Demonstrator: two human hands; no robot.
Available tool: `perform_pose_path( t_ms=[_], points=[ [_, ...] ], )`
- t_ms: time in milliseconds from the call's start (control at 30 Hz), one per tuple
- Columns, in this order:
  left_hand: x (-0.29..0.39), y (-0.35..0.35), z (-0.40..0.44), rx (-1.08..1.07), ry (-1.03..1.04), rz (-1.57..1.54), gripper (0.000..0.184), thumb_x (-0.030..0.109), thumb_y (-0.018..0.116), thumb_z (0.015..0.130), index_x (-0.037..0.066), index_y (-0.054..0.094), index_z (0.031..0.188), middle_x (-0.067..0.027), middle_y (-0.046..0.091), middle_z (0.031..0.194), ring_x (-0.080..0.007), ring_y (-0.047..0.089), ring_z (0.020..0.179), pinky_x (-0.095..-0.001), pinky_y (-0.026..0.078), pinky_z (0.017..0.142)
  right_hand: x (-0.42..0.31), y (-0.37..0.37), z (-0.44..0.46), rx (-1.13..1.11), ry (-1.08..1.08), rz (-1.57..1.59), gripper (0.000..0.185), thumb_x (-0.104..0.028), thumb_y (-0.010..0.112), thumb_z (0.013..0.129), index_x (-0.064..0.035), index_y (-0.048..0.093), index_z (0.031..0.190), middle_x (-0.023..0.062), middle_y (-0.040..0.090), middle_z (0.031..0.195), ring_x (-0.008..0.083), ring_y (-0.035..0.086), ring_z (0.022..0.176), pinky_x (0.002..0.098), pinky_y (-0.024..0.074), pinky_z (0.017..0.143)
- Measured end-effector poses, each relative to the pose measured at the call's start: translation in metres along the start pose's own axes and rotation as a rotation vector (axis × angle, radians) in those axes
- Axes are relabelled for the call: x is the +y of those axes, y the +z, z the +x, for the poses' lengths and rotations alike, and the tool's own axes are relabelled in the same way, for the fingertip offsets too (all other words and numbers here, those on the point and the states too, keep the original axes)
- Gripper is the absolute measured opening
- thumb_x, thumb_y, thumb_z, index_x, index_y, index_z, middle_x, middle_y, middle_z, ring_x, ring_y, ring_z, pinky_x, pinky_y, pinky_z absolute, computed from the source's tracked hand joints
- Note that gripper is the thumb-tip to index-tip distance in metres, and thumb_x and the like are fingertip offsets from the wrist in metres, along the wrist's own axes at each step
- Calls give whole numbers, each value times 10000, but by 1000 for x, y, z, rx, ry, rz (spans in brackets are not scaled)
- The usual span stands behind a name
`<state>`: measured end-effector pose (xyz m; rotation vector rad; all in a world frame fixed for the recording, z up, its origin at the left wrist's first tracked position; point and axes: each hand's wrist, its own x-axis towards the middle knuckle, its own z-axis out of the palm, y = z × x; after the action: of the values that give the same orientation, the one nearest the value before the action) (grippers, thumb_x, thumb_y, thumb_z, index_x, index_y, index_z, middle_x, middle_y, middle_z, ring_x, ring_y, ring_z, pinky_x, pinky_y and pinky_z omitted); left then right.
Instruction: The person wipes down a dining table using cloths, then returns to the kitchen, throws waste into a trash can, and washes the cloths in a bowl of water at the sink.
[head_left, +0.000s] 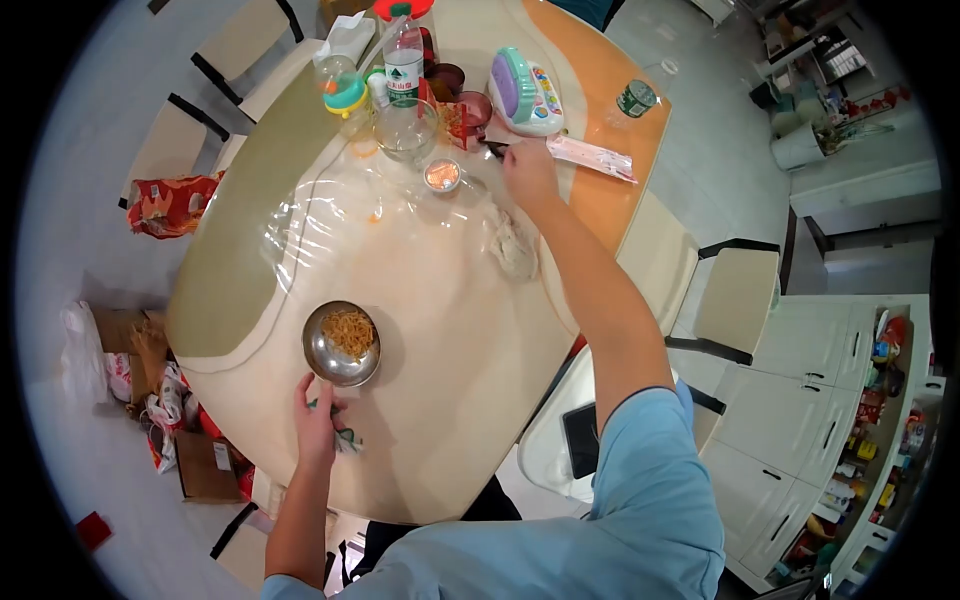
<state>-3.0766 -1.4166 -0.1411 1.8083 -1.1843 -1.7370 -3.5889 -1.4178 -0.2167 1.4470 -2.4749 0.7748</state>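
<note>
A metal bowl (315,357) holding shredded brownish food (349,334) stands on the table near its front. Just below it, my left hand (318,415) is closed around a small crumpled green and white wrapper (347,438). My right hand (529,168) reaches far across the table, its fingers pressed together at a dark, thin object (495,148) beside the toy and a pink-white packet (592,158). What exactly the right fingers grip is too small to tell. Left of that hand are a small round container (442,176) and a clear glass bowl (405,130).
Around the far edge stand a green-capped bottle (403,62), a baby cup (343,92), a purple and white toy (527,93) and another bottle (637,98). Crumpled clear plastic (510,245) lies mid-table. Chairs (738,300) and boxes (207,468) flank the table (450,400).
</note>
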Motion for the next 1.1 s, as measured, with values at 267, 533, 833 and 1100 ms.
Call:
perform_pose_path(
  t_ms=[267,533,833,1100],
  points=[
    [27,60,-58,-254,646,276,524,123,739,844,49,511,1310,-74,586,922,-136,571,692,-246,475,592,-134,-128,-116,-316,1068,1816,217,-114,548,984,38,594,1132,111,679,1039,201,675,893,339,550,803],
    [49,111,-42,-306,992,680,636,275,782,809,62,526,1350,-115,586,1062,-242,599,811,-337,528,718,-212,-133,-192,-675,1148,1939,233,-115,584,969,46,613,1135,126,691,1002,192,666,869,335,541,805],
    [40,80,-50,-773,-200,-160,71,144,653,940,80,638,965,21,589,770,-38,487,563,-216,398,488,-245,-151,-207,-477,856,1514,244,-140,534,1011,72,611,1106,163,676,1072,222,681,970,332,559,839],
    [22,51,-47,-810,-390,-509,197,95,586,946,27,577,1131,30,479,708,-43,412,480,-224,351,446,-249,-143,-226,-165,848,1739,210,-117,531,1013,71,601,1074,150,669,1038,209,678,919,327,564,846]
  ],
)
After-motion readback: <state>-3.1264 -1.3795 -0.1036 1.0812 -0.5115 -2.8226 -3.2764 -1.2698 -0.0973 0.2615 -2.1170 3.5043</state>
